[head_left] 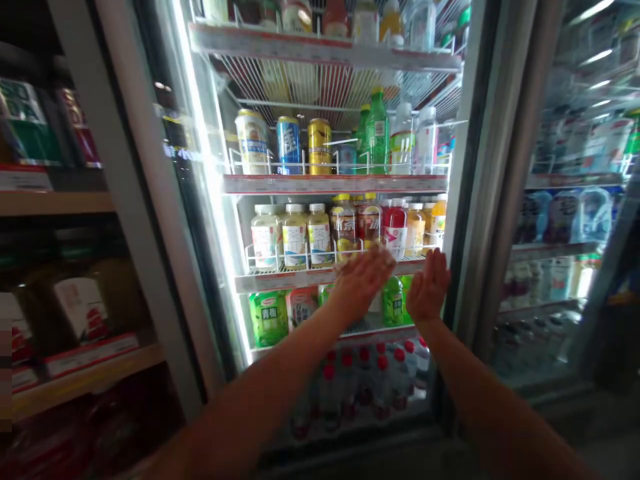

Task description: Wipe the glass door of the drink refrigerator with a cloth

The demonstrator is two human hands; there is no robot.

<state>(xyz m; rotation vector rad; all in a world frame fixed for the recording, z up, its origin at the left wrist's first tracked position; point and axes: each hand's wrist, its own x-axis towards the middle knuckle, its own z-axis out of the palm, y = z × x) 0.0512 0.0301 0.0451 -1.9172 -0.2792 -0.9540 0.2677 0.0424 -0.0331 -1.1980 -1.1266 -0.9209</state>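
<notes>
though the brightly lit, metal-framed cooler (200, 113) is well stocked, the bare left grip (363, 277) and right grip (429, 287) carry nothing.
both are released, fingers straight and together; from here i cannot tell whether the left touches the pale shelf edge (275, 281). behind it, dark-brown plastic bottles with yellow caps (344, 220) stand upright beside a red, pale-capped bottle (395, 220); a thin white wire rail (306, 255) crosses their fronts, presumably to stop them tipping off, and labels (320, 240) face outward, likely for easy reading. the right is raised near squat bright-green containers (393, 300) one shelf lower. clear plastic bottles with red caps (383, 380) crowd the bottom, perhaps because their weight suits a low spot.
</notes>
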